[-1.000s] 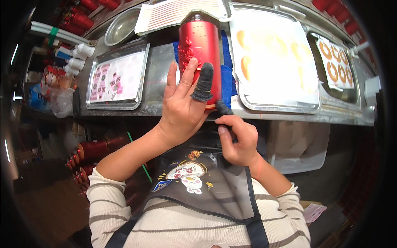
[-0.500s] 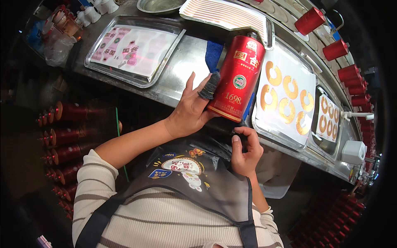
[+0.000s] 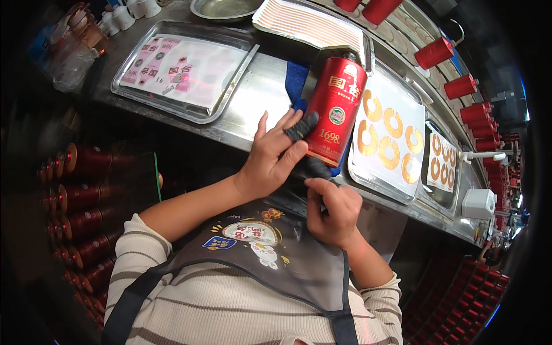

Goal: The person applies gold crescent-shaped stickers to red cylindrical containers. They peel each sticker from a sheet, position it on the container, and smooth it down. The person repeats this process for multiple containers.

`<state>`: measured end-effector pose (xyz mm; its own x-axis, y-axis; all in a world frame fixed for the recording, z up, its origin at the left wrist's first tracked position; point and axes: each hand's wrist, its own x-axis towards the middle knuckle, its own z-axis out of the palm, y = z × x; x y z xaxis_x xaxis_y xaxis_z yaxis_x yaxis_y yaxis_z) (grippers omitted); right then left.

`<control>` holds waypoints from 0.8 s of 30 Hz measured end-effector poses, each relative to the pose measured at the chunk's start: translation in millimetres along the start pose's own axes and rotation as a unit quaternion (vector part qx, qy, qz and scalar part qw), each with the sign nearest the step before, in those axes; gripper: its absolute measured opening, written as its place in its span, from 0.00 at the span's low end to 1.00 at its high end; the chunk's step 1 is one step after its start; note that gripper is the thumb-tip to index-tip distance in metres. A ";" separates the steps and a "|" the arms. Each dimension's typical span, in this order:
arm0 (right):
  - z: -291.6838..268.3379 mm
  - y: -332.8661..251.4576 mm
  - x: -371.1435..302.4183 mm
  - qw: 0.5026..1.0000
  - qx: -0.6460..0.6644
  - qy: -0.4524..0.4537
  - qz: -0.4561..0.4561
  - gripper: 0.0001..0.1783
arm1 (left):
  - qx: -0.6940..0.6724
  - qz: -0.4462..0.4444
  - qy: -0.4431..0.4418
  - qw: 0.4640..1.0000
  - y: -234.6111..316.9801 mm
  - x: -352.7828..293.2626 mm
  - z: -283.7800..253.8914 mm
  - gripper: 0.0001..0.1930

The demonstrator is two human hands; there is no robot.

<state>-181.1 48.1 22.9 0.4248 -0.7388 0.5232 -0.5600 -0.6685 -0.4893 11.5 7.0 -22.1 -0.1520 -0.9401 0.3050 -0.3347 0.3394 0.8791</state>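
A red cylindrical bottle [image 3: 338,109] with gold lettering and a round green-and-white emblem lies tilted, its base toward me. At its lower left side is my left hand [image 3: 267,155], fingers spread, with a dark cover on one finger touching the bottle. My right hand [image 3: 336,211] sits just below the base with curled fingers. A dark-covered finger of it reaches to the bottle's bottom edge. Whether anything is inside that curl is hidden. Blue cloth [image 3: 295,80] shows beside and under the bottle.
On the left, a metal tray [image 3: 213,118] bears a sheet of pink and dark decals. A white sheet of gold ring-shaped decals [image 3: 392,123] lies in a tray on the right. Beyond are a striped sheet [image 3: 310,23], a metal bowl [image 3: 225,8] and more red bottles [image 3: 434,53].
My right hand has come up and left, closer to the bottle's base, its fingers curling more. My left thumb has swung up beside the base. The view has shifted slightly.
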 end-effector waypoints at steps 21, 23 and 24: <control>-15.6 48.7 18.1 0.785 0.451 0.004 0.424 0.31 | -0.115 -0.105 -0.037 0.987 -0.4 18.0 2.4 0.24; -12.5 45.5 20.8 0.765 0.466 0.033 0.443 0.32 | -0.097 -0.097 -0.045 0.990 4.0 18.6 2.4 0.24; -10.5 44.4 20.6 0.767 0.466 0.040 0.439 0.33 | -0.099 -0.102 -0.050 0.989 4.9 20.0 1.0 0.24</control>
<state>-204.7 4.1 19.2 0.1084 -0.9565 -0.2710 0.1614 0.2859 -0.9446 5.9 -10.1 -12.1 -0.1954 -0.9771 0.0846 -0.1815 0.1208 0.9759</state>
